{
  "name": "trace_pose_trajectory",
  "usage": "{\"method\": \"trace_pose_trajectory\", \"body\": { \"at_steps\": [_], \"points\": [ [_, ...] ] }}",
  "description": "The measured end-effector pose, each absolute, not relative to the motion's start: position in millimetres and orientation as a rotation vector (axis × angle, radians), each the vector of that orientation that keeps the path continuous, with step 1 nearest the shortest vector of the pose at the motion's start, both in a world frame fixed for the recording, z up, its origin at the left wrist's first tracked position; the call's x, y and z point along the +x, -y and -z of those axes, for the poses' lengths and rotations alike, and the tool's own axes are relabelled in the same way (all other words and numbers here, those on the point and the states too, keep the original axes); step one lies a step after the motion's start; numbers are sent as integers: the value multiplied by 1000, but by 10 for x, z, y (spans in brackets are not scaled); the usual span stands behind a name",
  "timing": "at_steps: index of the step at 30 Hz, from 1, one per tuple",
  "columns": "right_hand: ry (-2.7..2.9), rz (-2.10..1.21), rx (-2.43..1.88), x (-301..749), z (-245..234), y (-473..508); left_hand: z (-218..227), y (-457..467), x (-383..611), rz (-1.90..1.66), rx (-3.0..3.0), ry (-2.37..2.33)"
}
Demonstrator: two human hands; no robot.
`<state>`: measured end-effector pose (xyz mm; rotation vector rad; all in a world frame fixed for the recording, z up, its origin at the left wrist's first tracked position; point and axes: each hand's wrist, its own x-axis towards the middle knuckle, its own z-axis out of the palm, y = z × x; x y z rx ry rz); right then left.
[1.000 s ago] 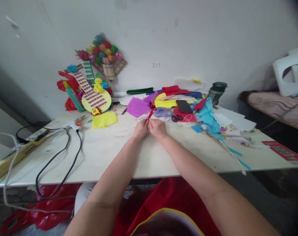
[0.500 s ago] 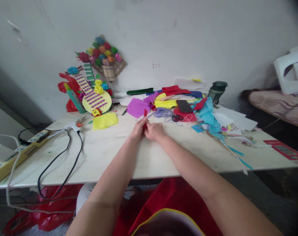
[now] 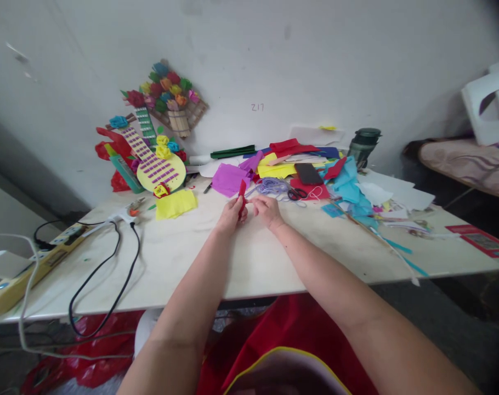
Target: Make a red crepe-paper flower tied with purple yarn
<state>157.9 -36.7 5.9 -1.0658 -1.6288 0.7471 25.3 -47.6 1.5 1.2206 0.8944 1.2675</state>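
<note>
A narrow folded strip of red crepe paper (image 3: 242,189) stands up out of my left hand (image 3: 232,215), whose fingers are closed round its lower part. Just right of it is my right hand (image 3: 267,212), fingers curled and a fingertip reaching toward the red paper; whether it pinches an edge is too small to tell. Behind both hands lie a tangle of pale purple yarn (image 3: 273,186), black scissors (image 3: 298,194) and a sheet of purple crepe paper (image 3: 232,179).
A hot glue gun (image 3: 124,213) with a black cord and a power strip (image 3: 54,255) lie left, near folded yellow paper (image 3: 176,204). Paper-flower crafts (image 3: 161,170) lean on the wall. A phone (image 3: 308,174), blue paper (image 3: 348,189), a stick (image 3: 373,236) and a bottle (image 3: 363,148) are right.
My right hand has drawn away to the right from my left hand, opening a small gap. More of the red paper shows above my left hand, which keeps its hold.
</note>
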Motion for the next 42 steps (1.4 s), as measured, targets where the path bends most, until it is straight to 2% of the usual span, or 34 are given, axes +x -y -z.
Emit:
{"method": "trace_pose_trajectory", "body": {
  "at_steps": [4,8,24,34,42],
  "points": [
    [1216,-1120,-1000,1620,-65,243,-12,504,249,-1161,1343,-849],
    [1207,-1287,-904,1637,-107,270,-31,535,264,-1083,1365,-822],
    [1253,-1321,-988,1704,-114,231,-71,585,317,-939,1458,-914],
    [1055,-1338,-1243,1638,-113,252,-72,497,419,-984,1990,-1464],
    [1149,-1639,-970,1817,-141,200,-99,581,322,-914,1615,-1128]
  ]
}}
